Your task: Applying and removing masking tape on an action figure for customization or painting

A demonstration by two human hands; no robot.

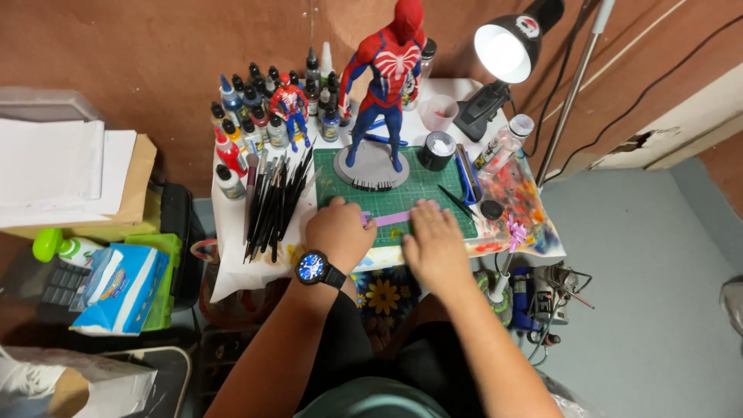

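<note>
Purple strip point(385, 218) is the thing both hands are on here: thin, flat, looks like tape or a bit of plastic, lying on the green cutting mat point(422, 193) close to the mat's near edge. Its long axis runs left to right, more or less parallel to that edge, with the ends tucked under the fingers so I can't see where it stops.

Left hand point(338, 230) is curled knuckles-up over the left end, fingers pressed down onto the strip, with a dark round-faced wristwatch point(313, 266) on that wrist. Right hand point(433, 240) lies flatter, fingers spread out and pressing on the right end. Neither one is lifting it, just holding it flat against the mat.

The mat is matte with a fine grid. At its far edge stands a tall glossy red and blue figure point(385, 85) on a round grey base. Off the mat's left edge is a fan of dark-handled brushes point(272, 203) on white paper, with little dropper bottles point(248, 108) clustered toward the table's far left corner. A black desk lamp point(507, 48) shines from the far right corner.
</note>
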